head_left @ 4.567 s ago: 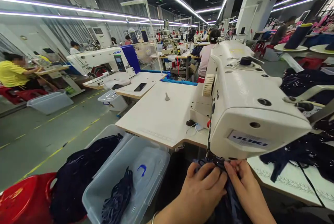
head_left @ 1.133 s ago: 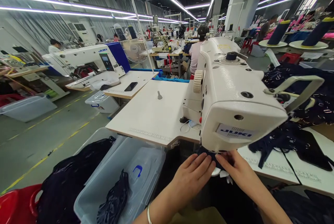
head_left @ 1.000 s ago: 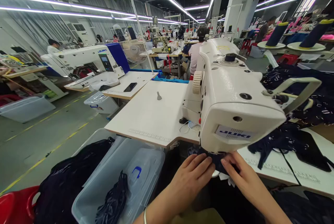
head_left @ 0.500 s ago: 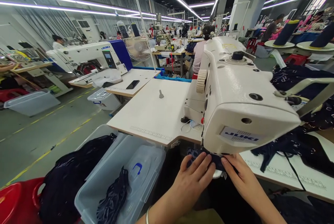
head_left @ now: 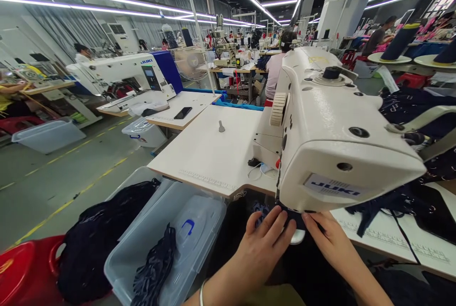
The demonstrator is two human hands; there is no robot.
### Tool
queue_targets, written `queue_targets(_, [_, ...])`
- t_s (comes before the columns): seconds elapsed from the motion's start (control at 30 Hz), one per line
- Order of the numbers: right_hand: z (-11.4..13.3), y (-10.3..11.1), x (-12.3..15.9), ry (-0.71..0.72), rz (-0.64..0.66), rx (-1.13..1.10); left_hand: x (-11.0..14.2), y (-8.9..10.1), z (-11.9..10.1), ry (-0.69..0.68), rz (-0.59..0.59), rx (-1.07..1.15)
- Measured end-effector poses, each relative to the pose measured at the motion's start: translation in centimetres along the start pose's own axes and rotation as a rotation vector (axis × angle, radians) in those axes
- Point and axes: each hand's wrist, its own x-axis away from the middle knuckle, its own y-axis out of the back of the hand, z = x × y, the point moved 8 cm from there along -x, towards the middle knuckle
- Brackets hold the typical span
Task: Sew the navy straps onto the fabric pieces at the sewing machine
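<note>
A white JUKI sewing machine (head_left: 331, 168) stands right in front of me, its head hanging over my hands. Under it lies a piece of dark navy fabric (head_left: 295, 219), mostly hidden by the head and my fingers. My left hand (head_left: 265, 244) has its fingers bent over the left part of this fabric, gripping it near the needle area. On the other side, my right hand (head_left: 324, 234) pinches the fabric's right edge between thumb and fingers. The rounded white end of the machine's bed (head_left: 298, 236) shows below the cloth. The needle is hidden.
To the left, a clear plastic bin (head_left: 210, 230) holds a bundle of navy straps (head_left: 156, 263). Beside it are a dark garment pile (head_left: 96, 239) and a red stool (head_left: 28, 268). A grey metal piece (head_left: 221, 127) lies on the white tabletop (head_left: 199, 154). More navy pieces (head_left: 388, 201) lie right.
The view has shifted slightly, so the machine sits a little further right in it. Both hands stay at the fabric under the machine head, with hardly any movement.
</note>
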Motion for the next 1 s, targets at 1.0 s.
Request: queue_targets(1.0, [-0.57, -0.33, 0.29, 0.031, -0.04, 0.077, -0.38, 0.94, -0.22, 0.006, -0.041, -0.004])
